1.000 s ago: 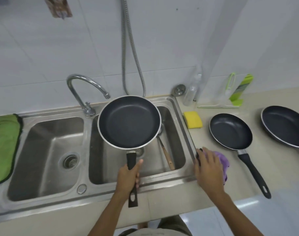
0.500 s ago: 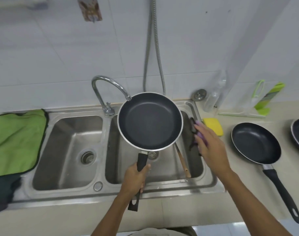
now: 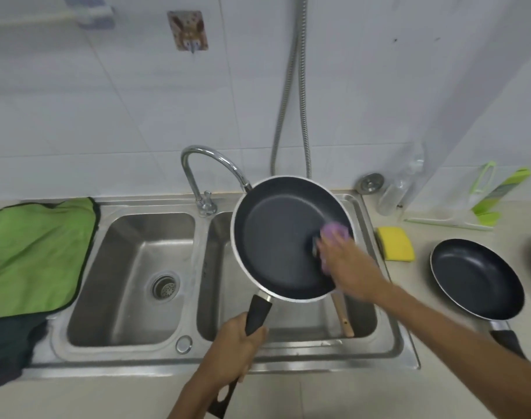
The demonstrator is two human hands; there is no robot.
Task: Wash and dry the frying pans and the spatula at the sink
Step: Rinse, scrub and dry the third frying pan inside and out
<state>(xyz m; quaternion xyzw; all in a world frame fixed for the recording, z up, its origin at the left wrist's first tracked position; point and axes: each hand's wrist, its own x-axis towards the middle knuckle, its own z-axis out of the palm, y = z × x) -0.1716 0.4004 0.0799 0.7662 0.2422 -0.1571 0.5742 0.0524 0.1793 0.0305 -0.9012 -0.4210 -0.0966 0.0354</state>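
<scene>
- The left hand (image 3: 234,343) is gripping the black handle of the frying pan (image 3: 276,237), fingers wrapped round it, holding the pan above the right basin of the sink (image 3: 197,355).
- The right hand (image 3: 349,264) is holding a purple scrubber (image 3: 334,232) against the pan's inner right side, and the blurred fingers are covering most of it.
- The spatula (image 3: 344,316) is lying in that basin, only its wooden handle showing under the pan.
- A second frying pan (image 3: 476,276) is sitting on the counter (image 3: 349,397), its handle partly hidden by the right forearm (image 3: 439,322).

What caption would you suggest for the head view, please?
Left hand holds a frying pan over the sink while the right hand presses a purple scrubber inside it.
</scene>
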